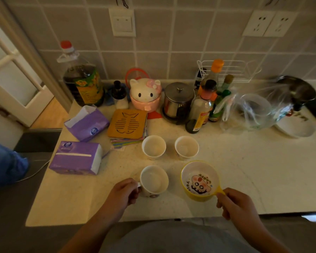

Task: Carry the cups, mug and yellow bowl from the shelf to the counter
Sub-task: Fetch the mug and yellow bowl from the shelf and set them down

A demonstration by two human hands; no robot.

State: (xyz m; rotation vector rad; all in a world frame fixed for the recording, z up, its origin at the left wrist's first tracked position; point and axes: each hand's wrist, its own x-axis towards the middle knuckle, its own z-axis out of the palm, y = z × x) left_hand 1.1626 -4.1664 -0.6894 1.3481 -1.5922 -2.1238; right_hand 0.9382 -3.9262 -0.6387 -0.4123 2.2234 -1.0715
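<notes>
Two white paper cups stand side by side on the pale counter (226, 170), the left cup (153, 147) and the right cup (186, 147). In front of them a white mug (154, 180) rests on the counter, and my left hand (124, 193) grips its handle. To the mug's right is the yellow bowl (199, 180) with a cartoon picture inside; my right hand (234, 202) pinches its small yellow handle. The bowl sits at or just above the counter surface; I cannot tell which. The shelf is out of view.
Two purple tissue packs (75, 157) lie at the left, beside a wooden fish trivet (127, 124) on coasters. Along the tiled wall stand an oil jug (84, 83), a cat-shaped pot (145, 94), a steel canister (178, 101), sauce bottles (206, 105), a plastic bag (252, 112) and a white bowl (295, 126).
</notes>
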